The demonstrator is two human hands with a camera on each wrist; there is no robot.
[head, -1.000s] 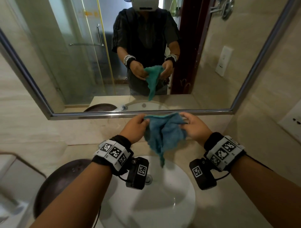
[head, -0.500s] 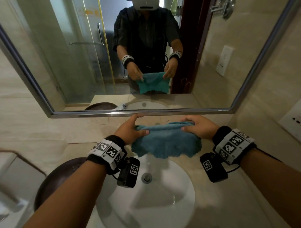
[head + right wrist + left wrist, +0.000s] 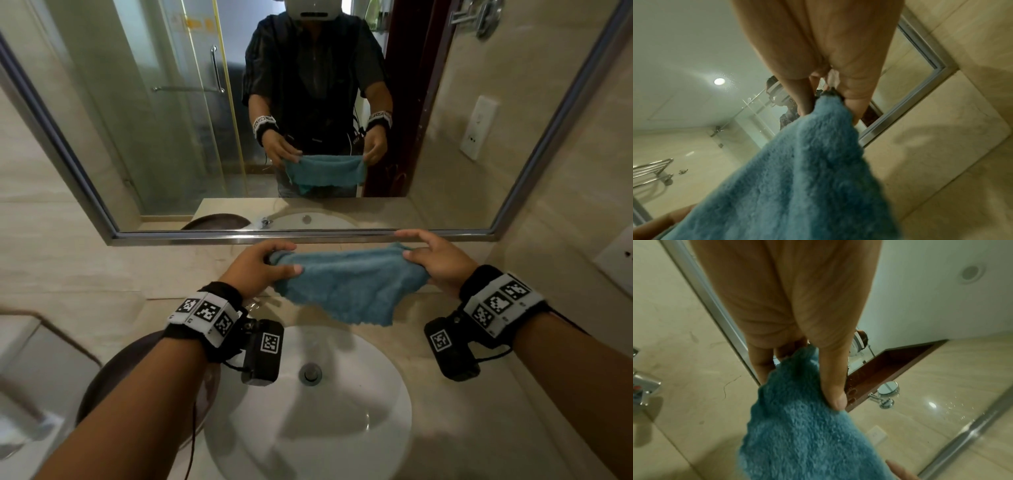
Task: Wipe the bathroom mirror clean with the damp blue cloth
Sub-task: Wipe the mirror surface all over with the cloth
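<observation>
I hold the blue cloth (image 3: 346, 284) stretched flat between both hands over the sink, just below the mirror (image 3: 308, 113). My left hand (image 3: 270, 265) pinches its left end, thumb on top. My right hand (image 3: 419, 251) pinches the right end, index finger raised above it. The cloth's lower edge hangs loose. In the left wrist view the thumb presses the cloth (image 3: 801, 426) against the fingers. The right wrist view shows the cloth (image 3: 807, 170) bunched between thumb and fingers. The cloth is a short way below the mirror's metal frame (image 3: 308, 235) and does not touch the glass.
A white round basin (image 3: 387, 411) with a metal drain (image 3: 310, 373) lies under the cloth. A dark bowl (image 3: 102, 383) sits to its left on the beige counter. A chrome tap (image 3: 643, 386) shows at the left; a wall socket plate (image 3: 616, 260) at the right.
The cloth was bunched and hanging between hands held close together. Both hands have moved apart and drawn it out into a wide flat band.
</observation>
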